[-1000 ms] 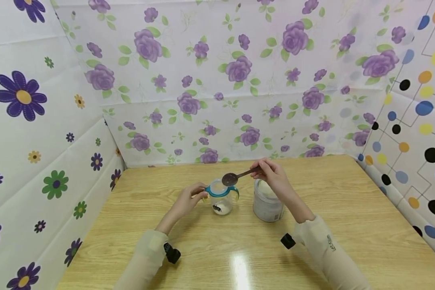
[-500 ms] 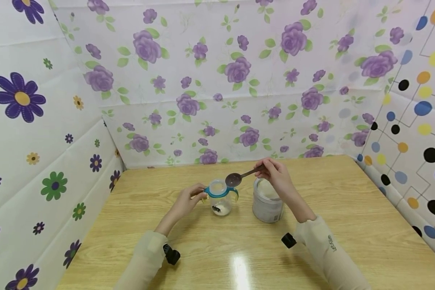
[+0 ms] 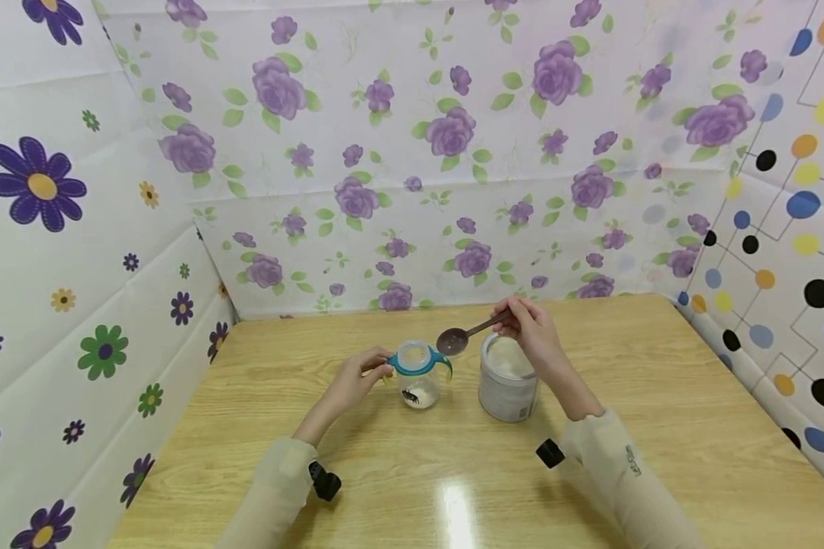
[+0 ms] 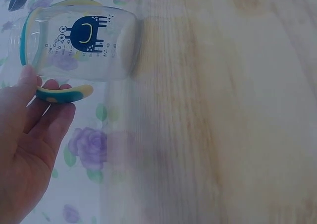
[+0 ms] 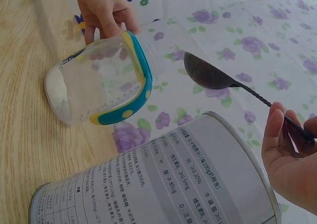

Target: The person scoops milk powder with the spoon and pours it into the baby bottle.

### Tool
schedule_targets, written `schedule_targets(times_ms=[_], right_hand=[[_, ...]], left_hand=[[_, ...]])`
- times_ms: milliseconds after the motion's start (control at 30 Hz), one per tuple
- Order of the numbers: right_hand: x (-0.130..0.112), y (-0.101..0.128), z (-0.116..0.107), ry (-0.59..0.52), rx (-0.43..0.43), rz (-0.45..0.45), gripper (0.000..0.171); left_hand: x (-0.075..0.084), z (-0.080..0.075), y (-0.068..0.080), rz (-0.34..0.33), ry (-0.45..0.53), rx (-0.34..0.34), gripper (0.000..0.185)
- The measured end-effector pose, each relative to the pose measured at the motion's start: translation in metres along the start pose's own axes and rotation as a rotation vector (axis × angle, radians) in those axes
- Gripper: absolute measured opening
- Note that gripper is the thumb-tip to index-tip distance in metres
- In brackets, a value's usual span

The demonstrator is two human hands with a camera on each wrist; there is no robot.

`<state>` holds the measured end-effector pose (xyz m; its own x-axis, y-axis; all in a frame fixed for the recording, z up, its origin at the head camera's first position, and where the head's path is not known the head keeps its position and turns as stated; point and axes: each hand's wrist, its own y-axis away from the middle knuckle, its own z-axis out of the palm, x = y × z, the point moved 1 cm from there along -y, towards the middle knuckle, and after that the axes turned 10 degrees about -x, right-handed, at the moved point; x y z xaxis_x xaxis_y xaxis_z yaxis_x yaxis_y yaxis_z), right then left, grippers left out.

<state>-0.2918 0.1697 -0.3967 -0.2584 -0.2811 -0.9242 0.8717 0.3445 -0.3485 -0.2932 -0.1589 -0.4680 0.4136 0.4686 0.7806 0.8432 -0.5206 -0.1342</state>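
A clear baby bottle (image 3: 417,385) with a blue-and-yellow two-handled collar stands upright on the table, its mouth uncapped. White powder (image 4: 128,48) covers its bottom. My left hand (image 3: 353,381) grips the bottle's left handle (image 4: 64,93) between thumb and fingers. In my right hand (image 3: 532,332) a dark brown spoon (image 3: 453,341) is pinched by the handle, its bowl in the air just right of the bottle's mouth. Below that hand stands an open milk powder can (image 3: 506,395), with pale powder (image 3: 508,357) inside; small print covers its label (image 5: 148,184).
The wooden table (image 3: 398,488) meets a flowered cloth wall (image 3: 412,191) at the back. Patterned cloths also close off the left and right sides. A black wrist camera (image 3: 326,482) sits on the left sleeve, another black camera (image 3: 550,454) on the right.
The right hand has carried the spoon a little to the right, from beside the bottle's mouth toward the can. The left hand, bottle and can stay in place.
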Motion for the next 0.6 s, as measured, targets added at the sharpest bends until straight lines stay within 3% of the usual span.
schedule_targets(times_ms=[600], right_hand=[[-0.002, 0.002, -0.013, -0.017, 0.061, -0.009, 0.031]], left_hand=[[0.001, 0.000, 0.001, -0.001, 0.003, -0.030, 0.013]])
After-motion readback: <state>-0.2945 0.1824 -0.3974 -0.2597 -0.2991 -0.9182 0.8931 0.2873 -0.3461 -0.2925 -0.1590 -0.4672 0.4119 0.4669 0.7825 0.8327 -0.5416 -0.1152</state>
